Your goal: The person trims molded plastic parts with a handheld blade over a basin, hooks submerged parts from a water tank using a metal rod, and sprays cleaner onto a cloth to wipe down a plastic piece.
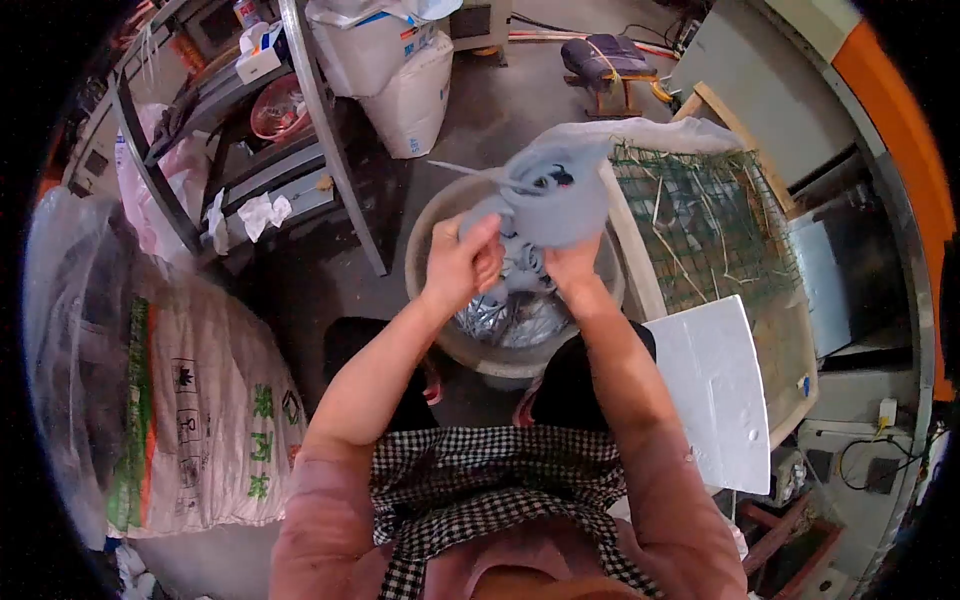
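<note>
The fingers of the right hand (575, 264) are mostly hidden behind the blurred grey piece (585, 215); the dark marks (559, 177) inside it are too small to recognise. The left hand (463, 260) covers part of the tub (482, 353), and the print (396, 144) on the white sack (415, 108) is too small for sure reading

A pale grey, rounded piece (582, 216) is held over a round tub (490, 357).
</note>
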Available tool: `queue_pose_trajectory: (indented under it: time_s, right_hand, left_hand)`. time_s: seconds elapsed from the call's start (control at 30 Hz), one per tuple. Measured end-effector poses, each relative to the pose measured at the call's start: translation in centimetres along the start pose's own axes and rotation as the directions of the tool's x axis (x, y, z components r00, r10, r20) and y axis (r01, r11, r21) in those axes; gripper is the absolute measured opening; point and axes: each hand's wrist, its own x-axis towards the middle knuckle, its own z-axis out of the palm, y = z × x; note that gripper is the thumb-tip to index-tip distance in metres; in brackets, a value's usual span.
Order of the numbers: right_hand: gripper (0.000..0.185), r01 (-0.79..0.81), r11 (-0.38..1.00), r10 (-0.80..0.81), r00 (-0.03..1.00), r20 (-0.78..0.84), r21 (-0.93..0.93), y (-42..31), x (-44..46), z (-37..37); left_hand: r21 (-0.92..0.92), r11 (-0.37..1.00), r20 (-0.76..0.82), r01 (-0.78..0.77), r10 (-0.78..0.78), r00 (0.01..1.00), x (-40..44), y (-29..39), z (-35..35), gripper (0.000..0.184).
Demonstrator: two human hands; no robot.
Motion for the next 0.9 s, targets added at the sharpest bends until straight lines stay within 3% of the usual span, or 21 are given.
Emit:
queue_pose_trajectory:
  time_s: [0.07,0.1,0.2,0.23,0.3,0.33,0.4,0.43,0.47,0.53,0.6,0.63,0.67,0.7,0.73,0.77,0.8,0.9]
  right_hand:
    - [0.035,-0.033,0.998,0.037,0.994,-0.1,0.049,-0.5,0.4,0.3]
    - [0.036,0.044,0.998,-0.046,0.998,-0.045,-0.044,-0.2,0.4,0.0]
    - [0.036,0.05,0.998,-0.049,0.999,0.014,-0.039,-0.2,0.5,-0.4]
    - [0.036,0.055,0.998,-0.055,0.998,0.015,-0.04,-0.7,0.9,-0.6]
    - [0.032,-0.153,0.973,0.15,0.988,0.028,0.173,-2.1,1.5,-0.9]
    - [0.032,-0.155,0.973,0.152,0.988,0.029,0.171,-1.5,0.8,-0.8]
    - [0.029,0.08,0.992,-0.108,0.935,0.339,0.096,-0.5,-0.5,-0.9]
    - [0.029,0.084,0.992,-0.112,0.934,0.34,0.097,-0.5,-0.5,-0.8]
    - [0.029,0.022,0.985,-0.064,0.968,0.242,0.17,-0.6,-0.5,-0.7]
    - [0.03,-0.034,0.968,-0.003,0.989,0.145,0.247,-1.0,-0.3,-0.7]
    - [0.031,0.064,0.998,-0.064,0.998,-0.004,-0.003,-0.8,0.5,-0.8]
    - [0.031,0.067,0.998,-0.067,0.998,-0.002,-0.005,-1.3,0.8,-0.7]
    - [0.03,-0.144,0.959,0.16,0.986,-0.046,0.245,-2.0,1.1,-0.3]
    - [0.03,-0.322,0.813,0.384,0.923,-0.031,0.484,-2.5,1.3,-0.2]
    - [0.03,-0.325,0.813,0.386,0.922,-0.029,0.483,-1.9,1.0,-0.1]
    - [0.029,-0.177,0.967,0.181,0.983,-0.008,0.183,-0.9,0.4,-0.1]
    - [0.029,0.026,0.992,-0.016,0.997,0.08,-0.123,-0.1,0.1,-0.1]
    - [0.018,0.148,0.989,-0.144,0.967,0.21,-0.003,1.1,-0.7,0.6]
  left_hand:
    - [0.044,0.999,0.001,0.01,-0.01,1.0,0.0,-0.4,-0.1,0.03]
    - [0.024,1.0,0.026,0.013,-0.014,1.0,0.0,-0.4,-0.1,0.03]
    - [0.003,1.0,0.037,0.014,-0.014,0.999,0.0,-0.1,0.1,0.031]
    - [0.078,0.997,0.033,-0.005,0.002,0.999,0.0,0.0,0.3,0.032]
    - [0.152,0.988,0.031,-0.019,0.014,0.999,0.0,0.1,0.3,0.033]
    - [0.158,0.987,0.014,-0.011,0.008,1.0,0.0,0.2,0.3,0.037]
    - [0.156,0.988,-0.008,0.003,-0.002,1.0,-0.1,0.1,0.0,0.041]
    - [0.07,0.997,0.036,0.028,-0.03,0.999,0.1,0.4,-0.5,0.038]
    - [-0.016,0.998,0.081,0.056,-0.055,0.995,0.2,0.5,-0.8,0.036]
    - [0.039,0.999,0.075,0.026,-0.029,0.997,0.4,0.7,-0.4,0.041]
    - [0.091,0.996,0.051,0.024,-0.029,0.998,0.6,0.6,-0.2,0.041]
    - [0.088,0.996,0.052,0.022,-0.027,0.998,0.6,0.5,0.1,0.041]
    - [0.117,0.992,0.054,0.049,-0.055,0.997,0.5,0.4,0.3,0.041]
    - [0.147,0.986,0.054,0.076,-0.085,0.995,0.5,0.3,0.5,0.041]
    - [0.146,0.986,0.054,0.079,-0.087,0.995,0.6,0.1,0.5,0.041]
    - [0.143,0.988,0.047,0.064,-0.071,0.996,0.7,-0.2,0.4,0.041]
    - [0.141,0.989,0.04,0.048,-0.054,0.998,0.8,-0.3,0.2,0.041]
    - [0.097,0.993,0.038,0.064,-0.068,0.997,1.2,0.1,-0.4,0.042]
